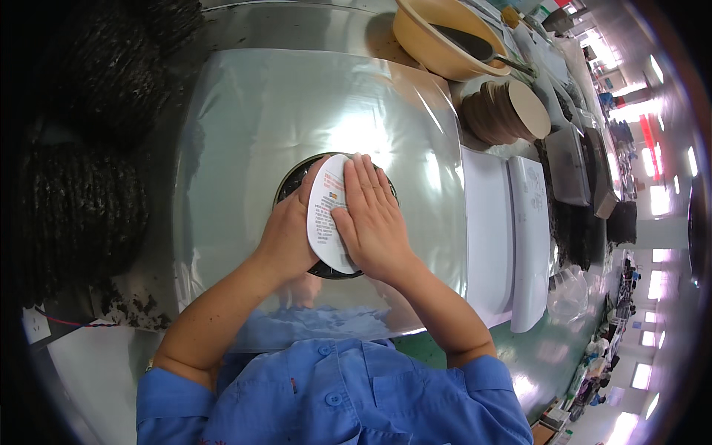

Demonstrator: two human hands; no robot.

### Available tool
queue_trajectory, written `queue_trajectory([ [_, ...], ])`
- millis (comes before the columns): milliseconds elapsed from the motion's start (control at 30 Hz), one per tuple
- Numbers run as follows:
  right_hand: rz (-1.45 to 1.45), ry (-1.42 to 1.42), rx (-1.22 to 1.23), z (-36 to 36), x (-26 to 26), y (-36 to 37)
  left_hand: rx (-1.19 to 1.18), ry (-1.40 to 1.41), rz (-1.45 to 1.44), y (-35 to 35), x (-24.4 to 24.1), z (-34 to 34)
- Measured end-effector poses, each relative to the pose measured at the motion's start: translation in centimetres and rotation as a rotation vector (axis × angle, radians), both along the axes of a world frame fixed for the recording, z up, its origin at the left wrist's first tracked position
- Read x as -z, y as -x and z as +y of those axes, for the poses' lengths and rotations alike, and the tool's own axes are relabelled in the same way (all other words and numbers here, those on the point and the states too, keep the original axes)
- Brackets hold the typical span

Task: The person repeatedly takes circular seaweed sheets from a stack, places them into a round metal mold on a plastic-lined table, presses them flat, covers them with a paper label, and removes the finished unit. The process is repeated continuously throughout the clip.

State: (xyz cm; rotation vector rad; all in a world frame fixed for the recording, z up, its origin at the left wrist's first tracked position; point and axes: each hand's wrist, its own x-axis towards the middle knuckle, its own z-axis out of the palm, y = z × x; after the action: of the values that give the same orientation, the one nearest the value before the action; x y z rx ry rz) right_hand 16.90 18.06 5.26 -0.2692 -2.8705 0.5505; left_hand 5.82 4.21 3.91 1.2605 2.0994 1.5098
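A white printed paper disc (324, 219) is between my two hands, directly in front of my chest. My left hand (292, 233) lies along its left edge, with the fingers running partly behind it. Flat against its right part rests my right hand (371, 222), fingers straight and close together, covering much of the print. Under both hands is a round black container (289, 183) with glossy dark contents; my hands and the disc hide most of it. It stands on a shiny reflective sheet (239, 144) spread over the worktop.
Dark, film-wrapped bundles (83, 217) are stacked on the left. A yellow basin (414, 33) holding a dark scoop (464, 41) stands at the back right. Nearer are a stack of brown cardboard discs (528, 108), a white plastic appliance (525, 245) and a clear bin (564, 167).
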Motion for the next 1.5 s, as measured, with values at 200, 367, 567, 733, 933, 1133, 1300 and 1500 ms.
queue_trajectory([
  [200, -0.04, -0.004, 0.014, -0.8, 0.0, 0.3, 0.006, -0.783, -0.362, 0.6, 2.2, -0.5],
  [367, 0.057, -0.053, -0.133, -2.1, 0.8, 2.0, -0.021, -0.684, -0.315, 0.8, 1.5, -0.3],
  [567, 0.288, -0.123, 0.135, 2.9, -0.2, 0.1, 0.381, 0.219, 0.646, 1.6, -1.8, 0.5],
  [733, 0.101, 0.325, 0.263, 1.6, 0.3, -0.5, 0.424, 0.449, 0.748, 1.5, -1.0, 1.0],
  [933, 0.349, 0.256, 0.237, 1.6, 1.7, -2.5, -0.221, -0.019, 0.195, 1.5, -1.5, -0.3],
  [1133, 0.503, 0.529, 0.082, 1.6, 1.0, -6.7, 0.324, -0.099, -0.951, 1.4, -2.8, -2.4],
  [1300, 0.175, 0.638, -0.131, 4.1, -3.7, -7.3, 0.306, -0.166, -1.134, 0.5, -1.8, -2.6],
  [1500, 0.223, 0.701, 0.039, 5.2, -9.0, -6.9, -0.117, -0.14, -0.811, 5.7, 4.5, -3.1],
])
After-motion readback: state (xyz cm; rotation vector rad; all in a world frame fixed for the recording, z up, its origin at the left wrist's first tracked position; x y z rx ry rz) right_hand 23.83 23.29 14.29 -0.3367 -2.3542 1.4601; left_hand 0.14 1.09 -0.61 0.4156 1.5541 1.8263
